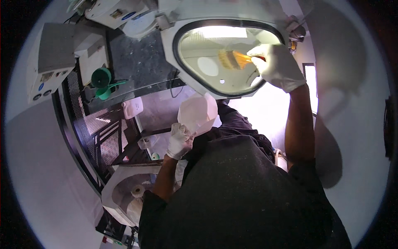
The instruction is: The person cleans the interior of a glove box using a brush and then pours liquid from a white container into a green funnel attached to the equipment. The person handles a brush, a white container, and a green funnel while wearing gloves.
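Note:
My right hand (278, 64), in a white glove, grips a wide paintbrush (234, 60) with pale bristles and an orange-yellow ferrule. Its bristles point left, over the lit, black-rimmed rounded window or opening (199, 50) of a white machine; I cannot tell whether the brush is inside it. My left hand (180, 140), gloved too, is closed on the lower side of a white open container (198, 111), like a cut-down plastic jug. It is held up in front of my dark clothing, just below the machine. The container's inside shows only in part.
On the dark, dusty bench (139, 56) at the left stand a green bowl (101, 77) and a grey-white machine (52, 62). A white jug (132, 108) sits beneath, beside a black mesh frame (110, 133). A white basin-like unit (120, 186) is at lower left, a wall (352, 124) at right.

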A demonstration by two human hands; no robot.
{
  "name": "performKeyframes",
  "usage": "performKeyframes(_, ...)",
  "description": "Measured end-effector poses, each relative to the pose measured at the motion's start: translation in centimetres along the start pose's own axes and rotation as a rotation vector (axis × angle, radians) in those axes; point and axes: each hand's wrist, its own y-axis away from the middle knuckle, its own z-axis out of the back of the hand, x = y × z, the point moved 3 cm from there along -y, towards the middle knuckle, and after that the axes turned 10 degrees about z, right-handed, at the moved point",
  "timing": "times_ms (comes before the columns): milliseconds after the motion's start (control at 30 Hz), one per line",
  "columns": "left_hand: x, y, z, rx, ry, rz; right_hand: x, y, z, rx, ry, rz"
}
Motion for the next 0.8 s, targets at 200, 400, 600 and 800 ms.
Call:
performKeyframes(200,2.9,3.9,6.0,-0.106,0.200,0.295,1.2,0.5,0.1,-0.078,-0.032,-0.035)
performKeyframes(400,2.7,0.8,13.4,-0.292,0.073,0.293,0.6,1.5,-0.6,-0.197,-0.044,-0.053)
performKeyframes(600,6.2,-6.8,15.6,-0.555,-0.007,0.194,1.6,2.6,-0.5,-0.340,-0.044,-0.084)
performKeyframes(800,12.7,-14.0,11.8,-0.701,-0.127,0.130,1.4,3.1,-0.9,-0.327,-0.103,-0.154)
